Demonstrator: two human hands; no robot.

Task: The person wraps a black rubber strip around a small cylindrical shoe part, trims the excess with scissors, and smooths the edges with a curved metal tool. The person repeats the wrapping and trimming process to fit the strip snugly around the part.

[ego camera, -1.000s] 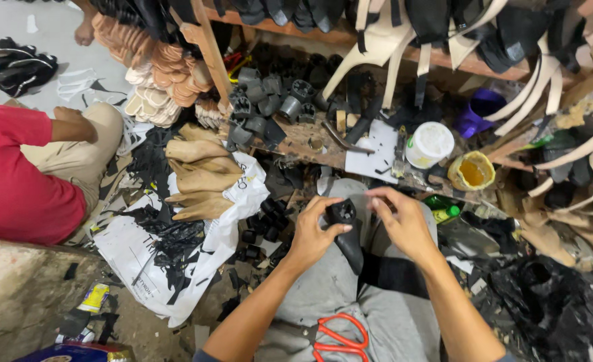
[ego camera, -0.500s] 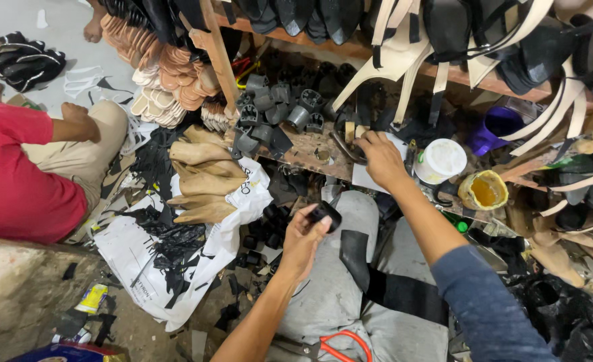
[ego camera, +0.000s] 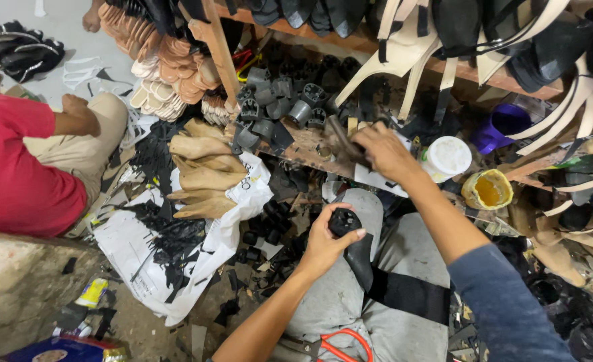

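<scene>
The left hand (ego camera: 323,245) grasps a black plastic shoe heel (ego camera: 344,221) over the grey knee. Beyond it, the right hand (ego camera: 383,151) closes on a dark tool (ego camera: 342,134) at the wooden shelf (ego camera: 303,151). Next, bringing it back needs care.

Left hand (ego camera: 324,245) covers most of the black heel (ego camera: 344,220), so its shape is unclear. Right hand (ego camera: 385,151) blurs over a dark tool (ego camera: 340,131). Red scissors (ego camera: 344,345) cut off at the bottom edge.

A matt black plastic heel (ego camera: 344,221) lies over grey cloth trousers (ego camera: 403,255), beside a rough wooden board (ego camera: 306,144).
</scene>
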